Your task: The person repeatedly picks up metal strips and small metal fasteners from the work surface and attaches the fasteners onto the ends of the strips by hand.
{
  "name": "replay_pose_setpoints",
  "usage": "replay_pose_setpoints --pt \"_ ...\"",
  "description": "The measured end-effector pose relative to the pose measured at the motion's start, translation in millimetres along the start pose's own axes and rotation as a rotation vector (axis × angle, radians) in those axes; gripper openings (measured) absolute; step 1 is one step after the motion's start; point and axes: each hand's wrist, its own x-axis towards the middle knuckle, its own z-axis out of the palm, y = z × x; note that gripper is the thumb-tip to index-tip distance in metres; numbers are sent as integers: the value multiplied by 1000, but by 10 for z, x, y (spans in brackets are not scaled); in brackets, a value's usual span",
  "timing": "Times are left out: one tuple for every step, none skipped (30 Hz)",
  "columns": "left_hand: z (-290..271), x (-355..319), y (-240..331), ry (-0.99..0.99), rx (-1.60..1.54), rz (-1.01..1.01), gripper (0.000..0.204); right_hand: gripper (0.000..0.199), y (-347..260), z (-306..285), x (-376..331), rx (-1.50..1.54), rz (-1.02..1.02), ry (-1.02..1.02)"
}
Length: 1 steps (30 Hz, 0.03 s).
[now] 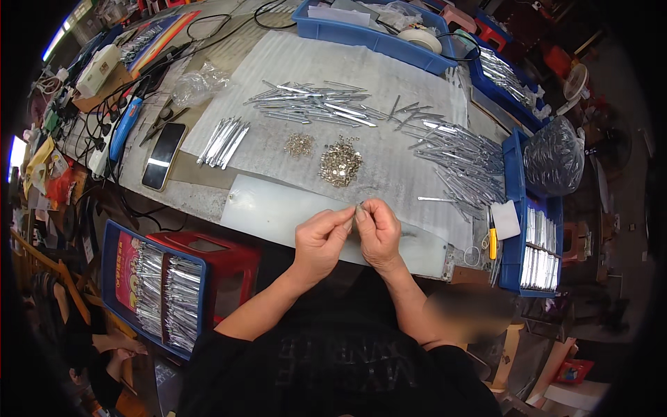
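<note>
Silvery metal is almost everywhere on this workbench. The left hand (321, 240) and the right hand (379, 233) meet over the near edge of the tabletop, above a pale translucent plastic sheet (278, 208) that lies along this edge. The fingertips of both hands are pinched together around a very small metal piece (360, 207); it is held between the two hands, and its exact shape is too small to tell. Both thumbs and forefingers are closed on it, and the other fingers are curled.

Just behind the hands, on a white foam sheet (389, 69) that covers the middle of the tabletop, there are two small heaps of tiny metal parts: a bigger heap (340, 165) and a smaller heap (299, 144) to its left. Farther back lies a spread of thin metal rods (313, 104), and a larger pile of the same rods (462, 156) is toward the right edge. A neat bundle of rods (224, 141) is on the left part of the foam sheet.

Near the left edge lies a black phone (163, 156), and beside it a blue tool (125, 128) with cables. At the right edge stands a blue tray (514, 208) with packed rods, and a yellow-handled cutter (492, 240) lies just beside it. A blue bin (368, 35) stands at the far edge. Below the tabletop, at the person's left, a blue crate (111, 271) full of packed rods leans on a red stool (229, 260).
</note>
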Motion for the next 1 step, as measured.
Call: replay_pose_setpoints --pt "16 6 -26 -7 175 182 20 14 -31 -29 3 17 20 -27"
